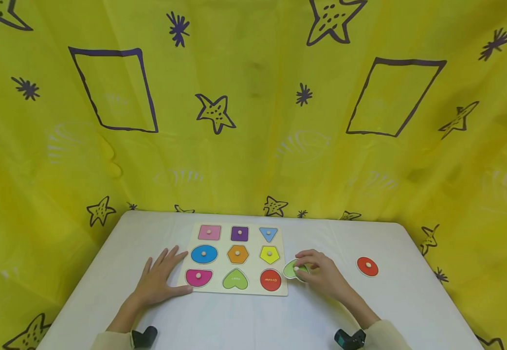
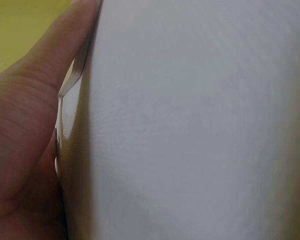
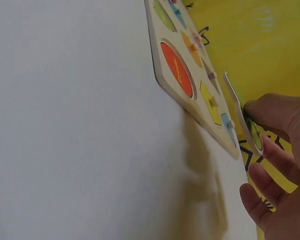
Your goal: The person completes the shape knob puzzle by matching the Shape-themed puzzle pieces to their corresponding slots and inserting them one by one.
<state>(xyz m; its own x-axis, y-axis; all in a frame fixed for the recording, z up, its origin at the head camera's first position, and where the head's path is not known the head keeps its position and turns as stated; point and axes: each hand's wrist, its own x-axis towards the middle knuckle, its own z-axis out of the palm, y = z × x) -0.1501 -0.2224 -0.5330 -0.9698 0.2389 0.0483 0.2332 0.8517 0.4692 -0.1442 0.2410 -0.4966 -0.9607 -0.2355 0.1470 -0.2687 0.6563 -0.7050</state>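
Note:
A pale wooden shape-puzzle board [image 1: 253, 265] lies on the white table. My left hand [image 1: 159, 279] rests at its left edge, fingers spread, with thumb and fingertips touching the edge; the left wrist view shows the thumb [image 2: 45, 65] against it. My right hand [image 1: 323, 277] pinches the knob of a green heart puzzle piece [image 1: 290, 270], held above the table by the board's right edge. In the right wrist view this heart piece [image 3: 242, 112] is tilted and clear of the board. The board's heart recess [image 1: 235, 280] and red circle recess [image 1: 271, 280] hold no pieces.
A red circle puzzle piece [image 1: 368, 270] with a white knob lies on the table [image 1: 393, 301] to the right. Several knobbed pieces sit in the board, among them a blue oval [image 1: 211, 254] and yellow pentagon [image 1: 264, 253]. A yellow patterned curtain [image 1: 253, 160] hangs behind.

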